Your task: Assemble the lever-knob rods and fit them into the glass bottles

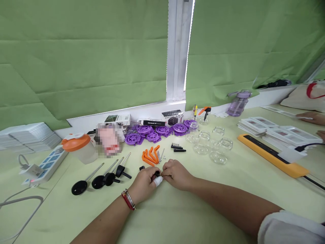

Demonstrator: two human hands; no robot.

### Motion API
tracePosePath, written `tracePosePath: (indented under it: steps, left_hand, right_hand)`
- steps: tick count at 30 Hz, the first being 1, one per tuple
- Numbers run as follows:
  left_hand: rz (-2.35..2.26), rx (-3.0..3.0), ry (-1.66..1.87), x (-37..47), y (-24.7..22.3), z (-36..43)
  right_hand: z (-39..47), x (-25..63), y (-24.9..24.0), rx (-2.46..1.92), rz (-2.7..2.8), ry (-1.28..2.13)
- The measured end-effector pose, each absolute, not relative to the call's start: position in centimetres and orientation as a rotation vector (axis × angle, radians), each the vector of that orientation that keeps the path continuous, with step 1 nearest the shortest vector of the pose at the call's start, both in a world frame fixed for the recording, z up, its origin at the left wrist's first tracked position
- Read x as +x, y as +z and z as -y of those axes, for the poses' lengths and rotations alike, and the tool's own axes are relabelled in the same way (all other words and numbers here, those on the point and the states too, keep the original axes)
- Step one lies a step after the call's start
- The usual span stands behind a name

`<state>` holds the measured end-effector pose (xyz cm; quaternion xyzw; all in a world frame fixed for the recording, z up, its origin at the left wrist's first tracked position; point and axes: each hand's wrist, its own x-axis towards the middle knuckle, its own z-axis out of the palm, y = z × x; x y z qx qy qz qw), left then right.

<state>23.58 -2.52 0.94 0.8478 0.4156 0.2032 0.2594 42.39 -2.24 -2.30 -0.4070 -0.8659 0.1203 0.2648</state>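
Black part (157, 174): small, dark, mostly hidden by fingers; mid-counter (162, 217), well short of far edge.
Tip: prob. best to brace it w/ L hand, work R fingertips gently & in line, low over counter so small pcs don't roll.
L hand (144, 181): grip clamped on black part; thumb w/ white wrap (158, 181) points R.
R hand (177, 175): fingers bunched by part; can't tell if grip holds anything.
Arms: slant in from near L & near R; hands meet.
Orange handles (147, 158), metal pins (158, 156): just beyond hands, toward far edge.
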Motion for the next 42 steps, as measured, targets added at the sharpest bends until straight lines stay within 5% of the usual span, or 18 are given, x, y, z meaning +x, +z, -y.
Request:
tracePosePath:
  steps: [42]
  left_hand:
    - [-1.089,2.256,0.571,23.7,0.9,2.5]
  right_hand:
    - [1.3,47.5,-1.2,-1.038,2.35,0.702]
